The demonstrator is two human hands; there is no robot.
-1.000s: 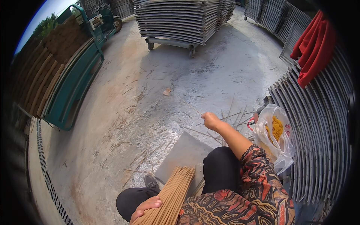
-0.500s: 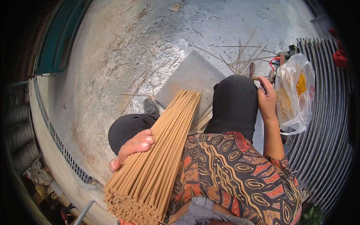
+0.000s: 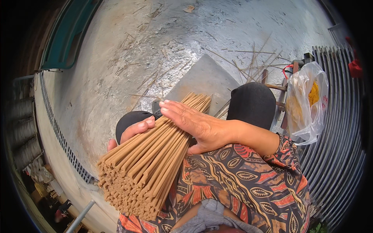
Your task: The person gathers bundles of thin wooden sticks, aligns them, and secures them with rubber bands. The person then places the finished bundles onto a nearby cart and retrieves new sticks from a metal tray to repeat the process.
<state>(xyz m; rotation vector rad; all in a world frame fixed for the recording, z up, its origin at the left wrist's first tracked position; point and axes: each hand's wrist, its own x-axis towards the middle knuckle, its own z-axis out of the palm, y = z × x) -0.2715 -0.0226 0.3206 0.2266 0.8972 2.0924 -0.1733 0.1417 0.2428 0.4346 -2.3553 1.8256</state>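
A thick bundle of brown-coated incense sticks (image 3: pixel 155 151) lies slanted across my lap, its coated ends fanned toward me at the lower left. My left hand (image 3: pixel 134 132) cups the bundle's left side, fingertips curled over the top edge and the palm hidden beneath. Across the upper part of the bundle rests my right hand (image 3: pixel 198 124), its fingers fairly straight over the sticks and its thumb at their right side. Beyond the hands the narrower far ends point at a grey square board (image 3: pixel 206 81) on the ground.
Loose thin sticks (image 3: pixel 252 64) litter the concrete floor. At the right, a clear plastic bag (image 3: pixel 307 105) with yellow material hangs by a wooden frame (image 3: pixel 278 87), beside ridged metal sheeting (image 3: pixel 334 136). A drain grating (image 3: pixel 64 141) runs along the left, below a green panel (image 3: pixel 68 39).
My right hand has come left from the wooden frame beside my knee onto the bundle. The bundle's near ends have shifted slightly up and left. My left hand keeps its hold.
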